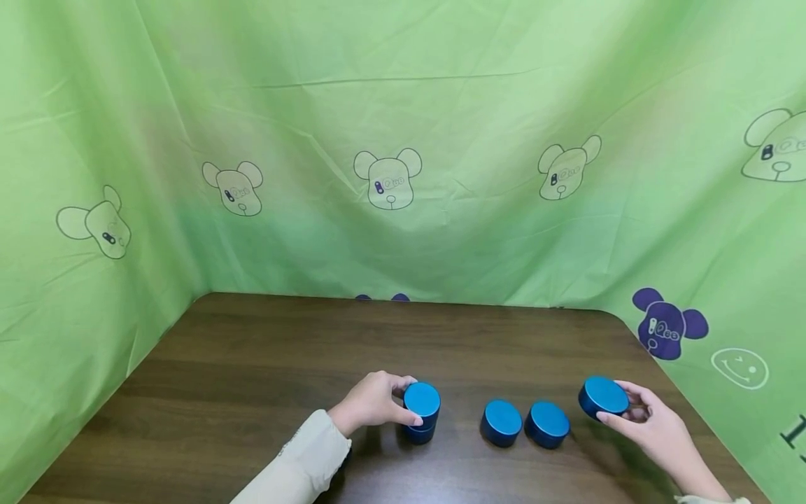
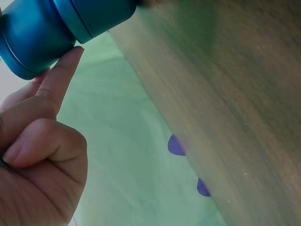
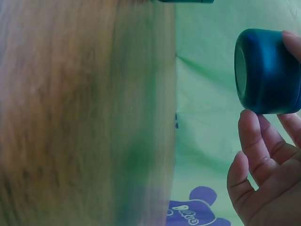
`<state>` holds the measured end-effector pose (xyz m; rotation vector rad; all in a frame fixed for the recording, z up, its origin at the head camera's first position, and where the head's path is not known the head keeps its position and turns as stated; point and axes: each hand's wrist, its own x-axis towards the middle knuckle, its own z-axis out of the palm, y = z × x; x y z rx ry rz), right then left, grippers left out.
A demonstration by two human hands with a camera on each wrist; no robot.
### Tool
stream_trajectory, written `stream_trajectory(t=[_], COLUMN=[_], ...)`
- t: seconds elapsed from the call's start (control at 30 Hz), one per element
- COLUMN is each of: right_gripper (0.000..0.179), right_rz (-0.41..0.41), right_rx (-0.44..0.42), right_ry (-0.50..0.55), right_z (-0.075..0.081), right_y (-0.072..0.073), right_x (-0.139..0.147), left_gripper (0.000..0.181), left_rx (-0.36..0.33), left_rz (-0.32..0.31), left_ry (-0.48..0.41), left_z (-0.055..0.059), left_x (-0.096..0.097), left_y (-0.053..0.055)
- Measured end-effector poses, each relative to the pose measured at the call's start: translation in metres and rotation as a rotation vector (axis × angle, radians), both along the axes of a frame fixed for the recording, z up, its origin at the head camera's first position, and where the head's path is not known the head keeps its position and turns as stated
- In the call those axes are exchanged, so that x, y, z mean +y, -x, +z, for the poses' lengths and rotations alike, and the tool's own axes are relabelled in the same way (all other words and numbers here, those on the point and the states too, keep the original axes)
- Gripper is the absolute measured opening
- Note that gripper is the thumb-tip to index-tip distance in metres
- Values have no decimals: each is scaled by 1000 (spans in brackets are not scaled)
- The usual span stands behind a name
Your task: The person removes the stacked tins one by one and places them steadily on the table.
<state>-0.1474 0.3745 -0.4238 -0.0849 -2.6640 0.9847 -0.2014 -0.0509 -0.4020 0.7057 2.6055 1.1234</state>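
Note:
My left hand [image 1: 374, 402] grips a round blue tin [image 1: 422, 397], thumb on its near side. That tin sits on another blue tin [image 1: 418, 435], forming a short stack. The left wrist view shows the gripped tin [image 2: 40, 40] at the upper left, end to end with the lower tin [image 2: 101, 16]. On the right, my right hand [image 1: 655, 423] pinches a blue tin [image 1: 602, 394] by its side, raised above the table. In the right wrist view the raised tin [image 3: 268, 70] shows its base edge, fingertips along its side.
Two more blue tins [image 1: 502, 422] stand side by side between the hands. A dark object [image 1: 345, 460] is mostly hidden by the left sleeve [image 1: 308, 448]. The brown wooden table [image 1: 264, 350] meets a green curtain [image 1: 390, 252] printed with bear heads at its back and sides.

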Motion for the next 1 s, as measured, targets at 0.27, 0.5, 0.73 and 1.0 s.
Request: stream_trajectory(t=[0.27,0.5,0.73,1.0], right_gripper=[62,60,62,67], right_rz=[41,116,145,159], right_rx=[-63,-131,-152,-239], right_ry=[-11,-32,-58,-122], right_z=[-5,-6,-4,4], right_y=[2,3,6,12], right_x=[8,7,7,9], left_gripper=[61,59,58,58], left_rx=[-9,4,4,1], left_rz=[6,6,10,3], left_ry=[7,18,24,25], left_z=[0,0,1,2], left_x=[1,1,1,1], left_y=[0,0,-1,-1])
